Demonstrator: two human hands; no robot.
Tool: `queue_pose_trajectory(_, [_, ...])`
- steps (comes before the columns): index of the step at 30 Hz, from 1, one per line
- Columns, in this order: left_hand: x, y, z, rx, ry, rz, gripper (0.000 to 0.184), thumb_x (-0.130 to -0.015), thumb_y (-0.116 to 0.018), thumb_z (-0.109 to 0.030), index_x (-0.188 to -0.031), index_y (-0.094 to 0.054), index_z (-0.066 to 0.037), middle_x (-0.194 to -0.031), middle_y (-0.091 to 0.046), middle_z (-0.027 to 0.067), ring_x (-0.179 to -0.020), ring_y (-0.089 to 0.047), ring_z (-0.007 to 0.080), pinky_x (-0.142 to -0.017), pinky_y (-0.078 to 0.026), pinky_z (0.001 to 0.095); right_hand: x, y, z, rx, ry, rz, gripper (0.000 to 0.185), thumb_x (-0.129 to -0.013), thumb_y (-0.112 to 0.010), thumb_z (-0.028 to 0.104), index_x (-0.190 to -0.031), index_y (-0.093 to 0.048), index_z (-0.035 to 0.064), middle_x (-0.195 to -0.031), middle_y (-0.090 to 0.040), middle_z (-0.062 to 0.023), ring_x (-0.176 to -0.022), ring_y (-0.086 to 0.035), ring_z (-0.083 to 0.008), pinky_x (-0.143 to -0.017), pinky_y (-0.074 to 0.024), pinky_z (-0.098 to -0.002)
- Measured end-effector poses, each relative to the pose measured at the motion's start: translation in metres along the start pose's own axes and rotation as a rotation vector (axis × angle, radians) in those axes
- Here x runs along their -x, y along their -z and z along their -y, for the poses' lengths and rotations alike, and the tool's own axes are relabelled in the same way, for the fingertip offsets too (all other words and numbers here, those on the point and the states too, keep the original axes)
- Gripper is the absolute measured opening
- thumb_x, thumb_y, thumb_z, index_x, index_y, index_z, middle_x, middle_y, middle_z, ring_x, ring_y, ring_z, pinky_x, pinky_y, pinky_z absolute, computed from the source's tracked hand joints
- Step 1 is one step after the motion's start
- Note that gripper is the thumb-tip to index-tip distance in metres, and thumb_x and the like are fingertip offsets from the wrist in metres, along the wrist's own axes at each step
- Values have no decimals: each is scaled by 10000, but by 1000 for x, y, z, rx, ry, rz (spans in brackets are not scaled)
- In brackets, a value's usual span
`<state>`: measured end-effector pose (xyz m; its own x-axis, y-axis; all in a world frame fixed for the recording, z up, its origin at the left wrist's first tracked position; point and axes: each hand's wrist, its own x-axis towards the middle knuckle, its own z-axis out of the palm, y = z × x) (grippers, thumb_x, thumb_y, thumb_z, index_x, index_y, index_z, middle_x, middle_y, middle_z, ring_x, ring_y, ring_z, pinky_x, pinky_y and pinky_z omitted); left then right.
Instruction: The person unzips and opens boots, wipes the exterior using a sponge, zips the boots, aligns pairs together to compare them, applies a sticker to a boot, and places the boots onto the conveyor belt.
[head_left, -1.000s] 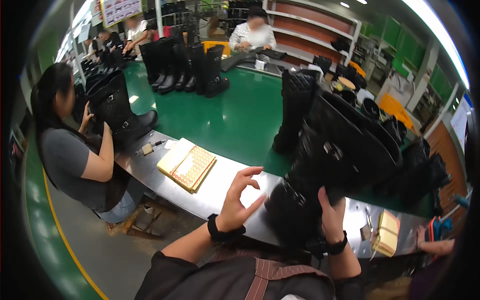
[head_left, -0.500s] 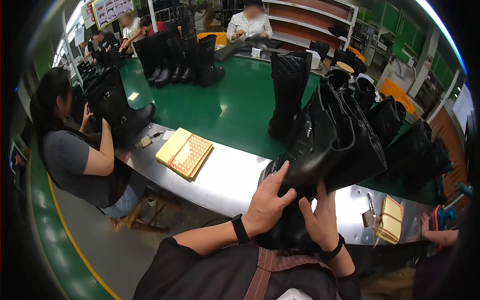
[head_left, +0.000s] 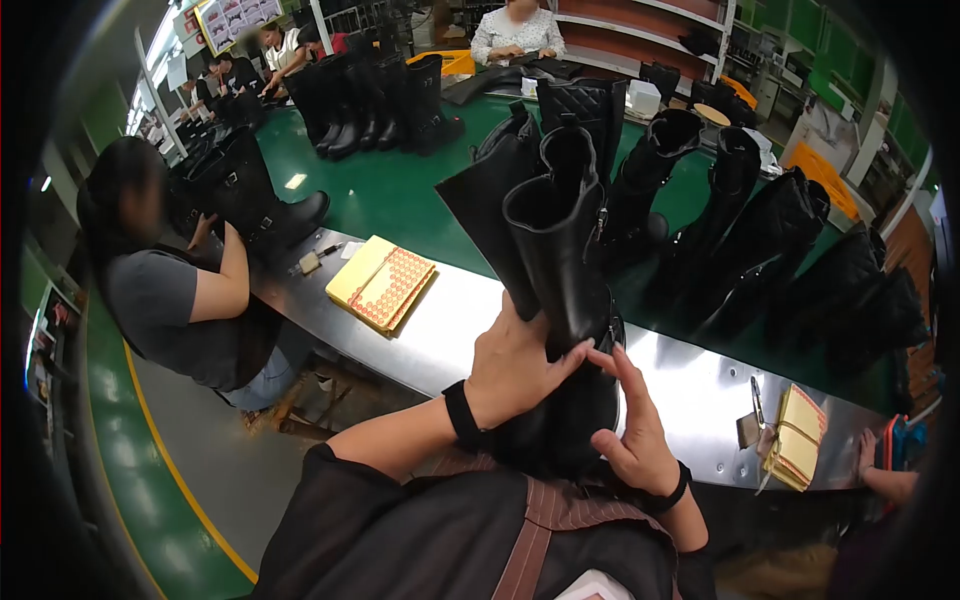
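Observation:
A pair of tall black leather boots (head_left: 550, 250) stands tilted in front of me, with shaft openings facing up and away and feet low near my apron. My left hand (head_left: 515, 365) grips one boot around the lower shaft, its thumb lying across the ankle. Along the buckle side, my right hand (head_left: 640, 430) has its fingers stretched out and apart, the fingertips at the ankle beside my left thumb. The soles and toes are mostly hidden by my hands and in shadow.
Several black boots (head_left: 740, 220) stand on the green table (head_left: 420, 200) at right; more (head_left: 370, 105) stand at the back. Yellow card stacks (head_left: 380, 285) (head_left: 797, 437) lie on the metal edge. A person (head_left: 190, 290) at left handles a boot; another person's hand (head_left: 867, 455) shows at right.
The boots have turned and swung left, so their shafts now lean the other way. My left hand has moved round the shaft; my right hand's fingers have spread at the buckle side.

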<state>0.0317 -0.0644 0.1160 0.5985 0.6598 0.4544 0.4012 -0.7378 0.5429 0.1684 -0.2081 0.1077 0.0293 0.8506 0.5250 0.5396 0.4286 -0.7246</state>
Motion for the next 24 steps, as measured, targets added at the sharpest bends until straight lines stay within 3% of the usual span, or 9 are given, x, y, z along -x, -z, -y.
queue_pose_trajectory(3, [-13, 2, 14, -13, 0, 9, 353, -886, -598, -344, -1151, -619, -112, -1200, -484, 247, -882, -620, 424, -758, -517, 486, 22, 12, -13, 29, -210, -73, 710, -890, -622, 341, -1460, -326, 40, -1252, -553, -180, -1150, -533, -318, -1015, -385, -400])
queue_pose_trajectory(6, [-38, 28, 30, -96, 155, 107, 347, -892, -593, -305, -997, -642, 22, -935, -619, 283, -850, -612, 441, -777, -494, 498, 55, 20, -33, 28, -371, -47, 431, -922, -566, 198, -1322, -526, 43, -1093, -650, -143, -1028, -609, -276, -927, -444, -353])
queue_pose_trajectory(8, [-52, 43, 48, -126, 82, 1, 410, -881, -642, -319, -838, -647, 89, -631, -613, 197, -641, -636, 325, -605, -481, 383, 74, 21, -39, -1, -440, -59, 323, -924, -550, 137, -1227, -603, 39, -1024, -675, -128, -967, -634, -264, -881, -470, -336])
queue_pose_trajectory(12, [-92, 90, 81, -123, 170, 57, 337, -866, -673, -248, -898, -650, 86, -692, -652, 165, -621, -620, 166, -591, -472, 324, 106, 13, -52, -74, -629, -133, 232, -936, -544, 134, -1095, -668, 18, -924, -692, -131, -840, -659, -247, -774, -503, -318])
queue_pose_trajectory(14, [-119, 107, 82, -136, 245, 48, 321, -859, -679, -246, -897, -654, 71, -693, -657, 154, -620, -617, 159, -598, -474, 321, 115, 3, -62, -103, -658, -179, 210, -939, -546, 141, -1035, -686, 17, -861, -698, -115, -773, -651, -227, -708, -498, -314])
queue_pose_trajectory(16, [-153, 108, 109, -203, 208, 18, 393, -820, -679, -283, -833, -631, 106, -745, -643, 260, -754, -660, 389, -669, -503, 422, 115, -3, -68, 13, -695, -215, 189, -934, -561, 146, -989, -696, 27, -801, -695, -87, -732, -635, -220, -665, -480, -322])
queue_pose_trajectory(18, [-192, 99, 121, -357, 165, -14, 419, -816, -667, -324, -838, -646, 94, -793, -646, 279, -799, -657, 406, -705, -514, 449, 115, -10, -76, 243, -575, -249, 147, -918, -580, 124, -939, -706, 50, -758, -690, -66, -684, -614, -253, -645, -461, -353])
queue_pose_trajectory(22, [-280, 51, 153, -421, 101, -133, 381, -833, -632, -321, -837, -676, 57, -867, -658, 279, -860, -649, 426, -802, -530, 472, 131, -29, -110, 413, -476, -370, 41, -789, -669, 55, -812, -703, 55, -628, -613, -45, -540, -538, -196, -537, -424, -334])
queue_pose_trajectory(24, [-329, 14, 175, -351, 125, -207, 303, -857, -640, -270, -911, -674, 26, -1017, -629, 269, -905, -643, 424, -806, -535, 483, 136, -32, -98, 541, -582, -311, 218, -720, -766, 168, -899, -705, 59, -755, -652, -98, -663, -600, -278, -650, -483, -379])
